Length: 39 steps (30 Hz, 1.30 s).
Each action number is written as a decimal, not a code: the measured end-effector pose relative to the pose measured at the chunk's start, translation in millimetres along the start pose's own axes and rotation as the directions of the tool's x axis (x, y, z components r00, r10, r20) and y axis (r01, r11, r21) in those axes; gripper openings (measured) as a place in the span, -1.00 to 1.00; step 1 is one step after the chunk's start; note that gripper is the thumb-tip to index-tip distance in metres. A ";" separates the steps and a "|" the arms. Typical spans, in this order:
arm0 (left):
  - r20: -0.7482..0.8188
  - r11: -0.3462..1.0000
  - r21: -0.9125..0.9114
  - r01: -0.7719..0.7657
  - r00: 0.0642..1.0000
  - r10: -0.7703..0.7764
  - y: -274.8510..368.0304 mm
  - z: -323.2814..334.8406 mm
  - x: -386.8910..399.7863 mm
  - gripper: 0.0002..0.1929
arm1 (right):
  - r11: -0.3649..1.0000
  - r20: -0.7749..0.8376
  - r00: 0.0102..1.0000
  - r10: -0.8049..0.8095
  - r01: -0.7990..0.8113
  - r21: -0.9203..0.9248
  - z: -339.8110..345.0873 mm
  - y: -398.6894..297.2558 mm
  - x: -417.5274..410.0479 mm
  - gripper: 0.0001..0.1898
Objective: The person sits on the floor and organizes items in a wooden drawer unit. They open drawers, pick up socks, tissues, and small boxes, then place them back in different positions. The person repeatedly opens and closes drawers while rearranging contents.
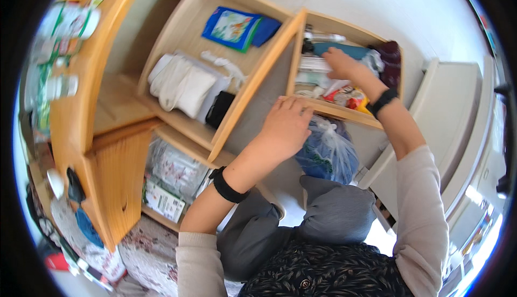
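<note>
My left hand (286, 129) rests with its fingers over the near rim of a wooden drawer (343, 113). My right hand (343, 65) reaches into that drawer, fingers down beside a small white box (314, 64) and a teal item (347, 50); whether it grips either one cannot be told. Around it lie a white tube (327, 37), a dark maroon cloth (390, 64), clear plastic wrapping (373, 60) and a red and yellow packet (349, 97). To the left, a second open drawer (177, 10) holds a blue packet (230, 28), a folded white cloth (181, 80), a white cord (222, 62) and a black pouch (220, 109).
A tied plastic bag (329, 151) with blue contents stands below the right drawer. A lower drawer (163, 222) holds wrapped packages. Bottles (66, 21) stand on the wooden cabinet (117, 192) at left. White furniture (436, 111) is at right.
</note>
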<state>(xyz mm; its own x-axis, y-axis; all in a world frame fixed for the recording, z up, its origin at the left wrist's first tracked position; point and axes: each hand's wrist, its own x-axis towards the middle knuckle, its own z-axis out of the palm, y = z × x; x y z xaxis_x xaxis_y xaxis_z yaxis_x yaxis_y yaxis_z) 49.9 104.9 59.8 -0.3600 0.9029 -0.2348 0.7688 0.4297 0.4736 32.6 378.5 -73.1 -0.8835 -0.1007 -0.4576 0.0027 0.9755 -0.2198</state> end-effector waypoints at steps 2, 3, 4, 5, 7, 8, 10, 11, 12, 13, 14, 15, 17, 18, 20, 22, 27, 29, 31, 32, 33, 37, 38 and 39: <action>0.001 1.000 -0.023 0.008 1.000 -0.008 0.5 -9.7 -15.5 -0.48 | 0.994 0.006 0.998 -0.058 0.057 0.095 -27.9 5.0 -9.5 -0.59; 0.001 0.999 -0.040 0.014 1.000 -0.014 1.3 -13.9 -24.8 -0.47 | 0.991 0.045 0.997 -0.062 0.056 0.125 -44.2 3.1 -15.3 -0.64; -0.039 0.999 -0.033 -0.001 0.999 0.000 0.8 -18.6 -35.7 -0.47 | 0.985 0.027 0.992 -0.119 0.115 0.130 -62.2 -1.6 -25.3 -0.73; -0.076 0.995 -0.099 -0.003 0.997 -0.004 -0.1 -22.6 -47.5 -0.47 | 0.975 0.033 0.997 -0.076 0.067 0.213 -80.4 -10.9 -35.3 -0.76; -0.077 0.973 -0.232 0.017 0.996 -0.036 -1.6 -30.0 -74.0 -0.47 | 0.966 0.066 0.985 -0.159 0.141 0.218 -118.1 -38.8 -52.3 -0.68; -0.071 0.943 -0.333 0.012 0.997 -0.037 -4.8 -33.8 -85.8 -0.46 | 0.947 -0.001 0.983 -0.183 0.176 0.270 -133.1 -58.1 -61.2 -0.70; -0.066 0.838 -0.537 0.094 0.986 -0.152 -9.8 -39.0 -113.3 -0.45 | 0.891 -0.070 0.955 -0.289 0.295 0.345 -155.5 -100.3 -70.4 -0.63; -0.108 0.775 -0.627 0.078 0.977 -0.185 -12.9 -40.4 -126.8 -0.44 | 0.853 -0.136 0.907 -0.399 0.421 0.309 -163.0 -122.0 -73.5 -0.57; -0.088 0.736 -0.669 0.102 0.973 -0.215 -18.2 -41.0 -138.6 -0.38 | 0.817 -0.173 0.873 -0.457 0.489 0.306 -165.3 -145.1 -75.4 -0.55; -0.080 0.548 -0.832 0.088 0.958 -0.276 -21.3 -39.8 -152.0 -0.35 | 0.767 -0.222 0.822 -0.524 0.569 0.295 -164.0 -168.2 -77.8 -0.52; -0.077 0.346 -0.937 0.043 0.942 -0.326 -25.5 -38.4 -164.7 -0.33 | 0.743 -0.229 0.793 -0.565 0.609 0.278 -159.2 -191.6 -77.3 -0.50; -0.040 0.126 -0.992 0.008 0.925 -0.377 -29.2 -36.3 -177.1 -0.30 | 0.705 -0.251 0.749 -0.614 0.663 0.253 -151.5 -214.5 -76.2 -0.47; -0.034 -0.070 -0.994 -0.080 0.864 -0.502 -36.4 -32.0 -202.1 -0.27 | 0.705 -0.251 0.680 -0.689 0.709 -0.012 -128.5 -261.9 -71.7 -0.44; 0.010 -0.110 -0.992 -0.067 0.812 -0.584 -35.2 -28.6 -215.6 -0.33 | 0.634 -0.297 0.591 -0.750 0.771 -0.067 -119.3 -281.5 -69.7 -0.43; 0.098 -0.188 -0.981 -0.044 0.725 -0.681 -37.6 -23.9 -243.4 -0.43 | 0.619 -0.227 0.598 -0.769 0.785 -0.030 -101.0 -316.7 -69.0 -0.33; 0.082 -0.208 -0.973 -0.105 0.681 -0.728 -43.6 -19.7 -270.3 -0.58 | 0.545 -0.236 0.537 -0.810 0.838 0.037 -91.0 -337.4 -67.6 -0.34; -0.013 0.005 -1.000 -0.015 0.594 -0.804 -55.4 -3.7 -304.8 -0.63 | 0.468 -0.046 0.564 -0.824 0.724 0.506 -81.2 -363.1 -54.6 -0.42; 0.048 -0.009 -0.998 0.068 0.594 -0.803 -59.3 0.9 -308.2 -0.61 | 0.460 -0.057 0.564 -0.824 0.723 0.514 -76.6 -367.3 -49.8 -0.51; -0.004 0.065 -0.995 0.079 0.604 -0.797 -60.8 3.3 -307.9 -0.61 | 0.438 -0.066 0.568 -0.821 0.698 0.566 -71.8 -367.0 -46.9 -0.58; 0.027 0.075 -0.986 0.147 0.595 -0.803 -61.9 3.1 -307.2 -0.62 | 0.391 -0.144 0.564 -0.813 0.712 0.583 -70.4 -364.5 -45.1 -0.61; 0.061 0.081 -0.974 0.214 0.585 -0.809 -62.4 2.4 -306.4 -0.62 | 0.407 -0.140 0.592 -0.794 0.688 0.600 -69.0 -361.4 -43.8 -0.65; 0.117 0.051 -0.969 0.243 0.627 -0.770 -64.3 1.0 -298.2 -0.63 | 0.444 -0.037 0.719 -0.694 0.468 0.764 -62.7 -351.4 -40.7 -0.73; 0.110 0.048 -0.972 0.230 0.624 -0.773 -64.0 1.0 -298.2 -0.62 | 0.441 -0.002 0.729 -0.685 0.416 0.795 -60.8 -351.2 -39.8 -0.74; 0.134 0.028 -0.967 0.253 0.600 -0.788 -64.7 1.9 -296.1 -0.62 | 0.457 0.039 0.762 -0.646 0.345 0.820 -59.5 -352.1 -38.0 -0.75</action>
<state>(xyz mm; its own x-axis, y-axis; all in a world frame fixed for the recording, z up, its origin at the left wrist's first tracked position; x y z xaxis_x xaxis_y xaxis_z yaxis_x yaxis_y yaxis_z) 107.8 -190.3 97.1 -0.7512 0.2020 -0.6284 -0.5807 0.2505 0.7746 37.3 50.5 73.0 -0.6567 -0.7147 -0.2408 0.0806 0.2509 -0.9646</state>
